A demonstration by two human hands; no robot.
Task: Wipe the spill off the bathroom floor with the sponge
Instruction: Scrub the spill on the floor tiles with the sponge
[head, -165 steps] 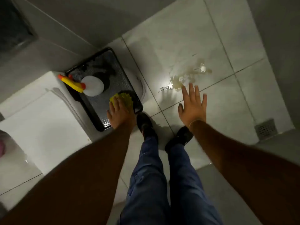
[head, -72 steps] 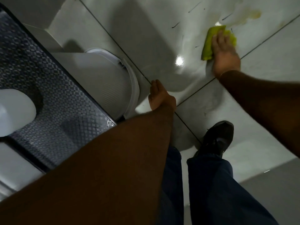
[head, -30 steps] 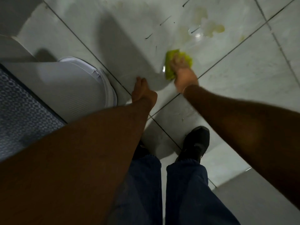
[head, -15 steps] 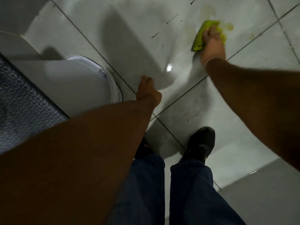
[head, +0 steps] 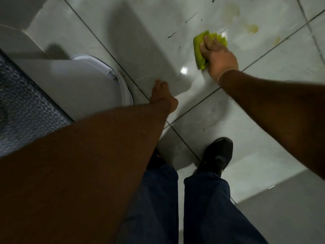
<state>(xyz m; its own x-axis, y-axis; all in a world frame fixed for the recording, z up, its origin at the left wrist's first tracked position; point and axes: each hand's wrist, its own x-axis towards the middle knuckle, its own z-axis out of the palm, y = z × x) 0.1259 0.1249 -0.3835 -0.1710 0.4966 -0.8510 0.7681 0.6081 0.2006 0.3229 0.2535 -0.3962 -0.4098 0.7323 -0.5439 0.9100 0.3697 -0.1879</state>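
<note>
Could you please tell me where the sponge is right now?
In the head view the sponge sits upper right, pressed to the floor tile under the right hand, just short of the yellowish spill residue.

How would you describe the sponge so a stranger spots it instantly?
Start at the pale tiled floor, beyond the black shoes. The right hand presses a soft yellow-green sponge flat there. It is the only bright thing on the floor.

Below me: black shoe [head: 218, 154] on tile, blue jeans [head: 205, 208]. White ribbed bin lid [head: 91, 88] left, beside dark patterned tray [head: 22, 111].
</note>
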